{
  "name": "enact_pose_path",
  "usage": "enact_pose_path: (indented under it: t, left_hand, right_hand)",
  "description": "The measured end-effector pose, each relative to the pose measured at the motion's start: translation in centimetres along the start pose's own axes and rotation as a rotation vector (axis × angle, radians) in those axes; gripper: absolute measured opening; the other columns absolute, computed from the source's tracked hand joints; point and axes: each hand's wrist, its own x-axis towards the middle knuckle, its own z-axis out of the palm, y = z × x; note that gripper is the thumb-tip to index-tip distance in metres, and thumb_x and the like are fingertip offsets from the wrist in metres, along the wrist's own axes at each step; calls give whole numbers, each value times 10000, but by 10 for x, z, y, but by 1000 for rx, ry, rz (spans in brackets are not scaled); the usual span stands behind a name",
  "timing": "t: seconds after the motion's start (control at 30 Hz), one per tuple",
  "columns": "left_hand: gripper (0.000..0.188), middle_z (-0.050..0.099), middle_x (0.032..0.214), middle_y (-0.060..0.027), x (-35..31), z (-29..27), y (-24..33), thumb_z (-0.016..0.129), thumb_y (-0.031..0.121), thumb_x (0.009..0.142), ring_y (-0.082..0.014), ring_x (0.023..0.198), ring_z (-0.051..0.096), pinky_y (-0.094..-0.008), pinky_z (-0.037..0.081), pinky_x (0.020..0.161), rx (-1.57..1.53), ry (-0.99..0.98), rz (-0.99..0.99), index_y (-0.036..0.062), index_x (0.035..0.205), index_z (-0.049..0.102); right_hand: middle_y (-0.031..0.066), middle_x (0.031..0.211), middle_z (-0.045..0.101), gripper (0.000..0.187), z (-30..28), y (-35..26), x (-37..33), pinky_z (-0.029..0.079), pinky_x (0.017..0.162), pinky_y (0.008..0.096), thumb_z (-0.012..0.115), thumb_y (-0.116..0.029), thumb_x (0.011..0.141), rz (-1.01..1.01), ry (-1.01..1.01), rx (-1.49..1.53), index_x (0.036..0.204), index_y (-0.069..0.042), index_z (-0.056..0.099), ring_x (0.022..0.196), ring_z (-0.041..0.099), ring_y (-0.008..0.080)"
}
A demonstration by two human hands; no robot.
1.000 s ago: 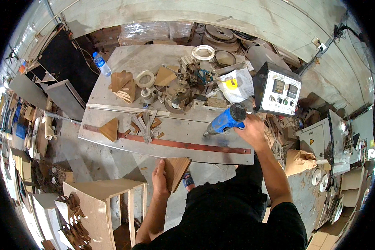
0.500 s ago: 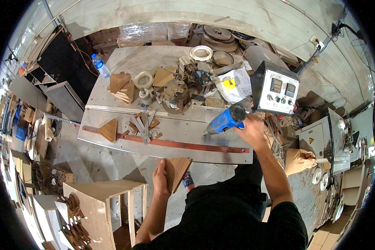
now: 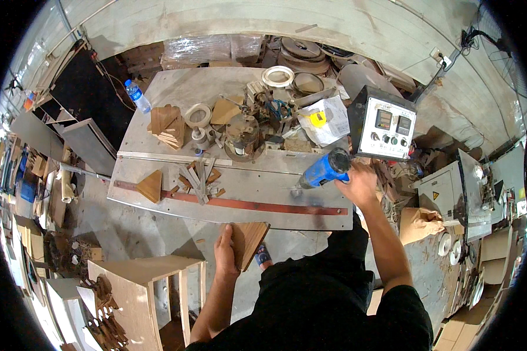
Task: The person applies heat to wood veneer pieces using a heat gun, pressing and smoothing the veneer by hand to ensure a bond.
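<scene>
My left hand [image 3: 224,251] grips the edge of a brown wooden board [image 3: 250,241] with a slanted end, held just off the table's near edge. At the table's right side my right hand [image 3: 359,186] is wrapped round a blue heat gun [image 3: 324,169], its metal nozzle pointing left and down over the tabletop and its black rear end up. The handle is mostly hidden in the hand. A wooden triangle [image 3: 150,186] lies at the left on a long reddish-brown strip [image 3: 263,206], beside a pile of thin grey and brown strips [image 3: 201,180].
On the metal table [image 3: 252,169] stand a greasy machine head [image 3: 242,133], stacked wood pieces [image 3: 167,126], tape rolls [image 3: 198,114], a water bottle [image 3: 137,96] and a paper-like sheet [image 3: 327,121]. A control box [image 3: 386,130] stands at the right. A wooden frame [image 3: 126,292] is at lower left.
My right hand has moved the heat gun slightly right, and its nozzle has swung upward a little. The left hand and the wooden board stay nearly in place. The view has shifted slightly.
</scene>
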Motion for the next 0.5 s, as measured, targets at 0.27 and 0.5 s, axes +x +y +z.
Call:
enact_pose_path:
  t: [0.27,0.5]
  left_hand:
    - [502,629,1153,-108,1,-2,-2,616,421,997,-237,979,667,-377,555,822,11,-9,15,36,1316,571]
    - [486,630,1112,-117,-5,5,3,602,390,1009,-214,967,645,-348,526,847,-12,-3,33,-30,1253,586]
  right_hand:
    - [159,824,676,368,1,11,-7,541,737,473,818,-302,684,16,63,-52,918,-51,684,785,671,376]
    - [165,826,668,353,-2,30,-13,540,731,475,812,-292,683,7,65,-81,893,-41,680,778,662,376]
